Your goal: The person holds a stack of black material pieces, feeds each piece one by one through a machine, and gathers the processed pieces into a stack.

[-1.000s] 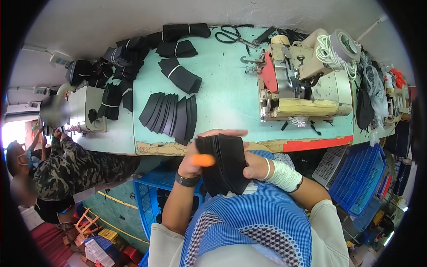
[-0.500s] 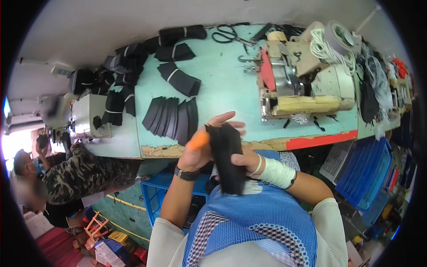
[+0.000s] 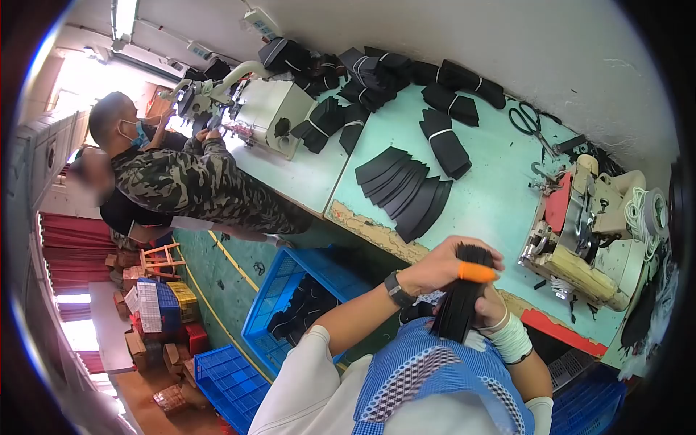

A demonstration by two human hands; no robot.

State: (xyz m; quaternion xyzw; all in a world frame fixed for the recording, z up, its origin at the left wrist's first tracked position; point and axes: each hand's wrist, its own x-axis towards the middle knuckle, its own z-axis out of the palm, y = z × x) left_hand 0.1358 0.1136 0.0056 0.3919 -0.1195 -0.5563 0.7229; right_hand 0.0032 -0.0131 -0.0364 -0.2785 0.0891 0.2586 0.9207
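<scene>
A thick stack of black strips is held upright in front of my blue apron. Wrapped round its upper part is my left hand, with an orange cover on one finger and a watch at the wrist. Closed on the stack's right side, lower down, is my right hand, its wrist wound in white wrapping. On the green table beyond my hands lie fanned black pieces. Behind them sits a black bundle tied with a white band.
A sewing machine stands at the right of the table, with scissors behind it. More tied bundles lie along the wall. A blue crate with black pieces is on the floor. At left, a person in camouflage works at another machine.
The view has swung left, bringing more of the floor crate and the neighbouring person into sight. My left hand has closed round the stack's upper part; both hands hold it.
</scene>
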